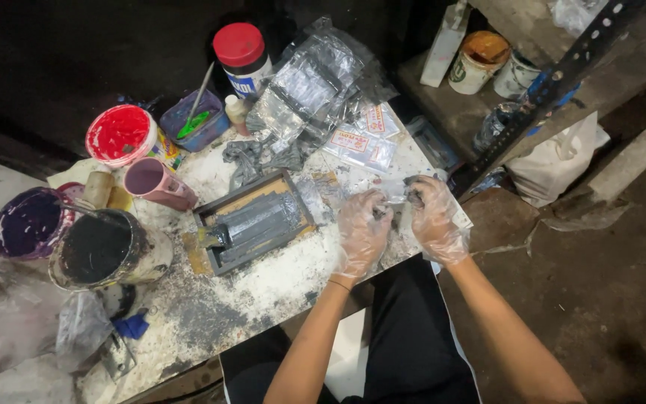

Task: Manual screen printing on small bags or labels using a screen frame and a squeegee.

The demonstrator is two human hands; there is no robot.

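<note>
Left hand [363,230], gloved: pinching a small clear plastic pouch [396,196] at the worktop [263,292] edge. Right hand [435,217], gloved: closed on the pouch's other end, fingers curled. Step judged: handling one pouch; steady two-handed grip needed. Beyond: grey-inked screen frame [254,221], black paint tub [102,251], pink cup [158,183], red paint tub [121,135], heaped pouches [312,82].
</note>
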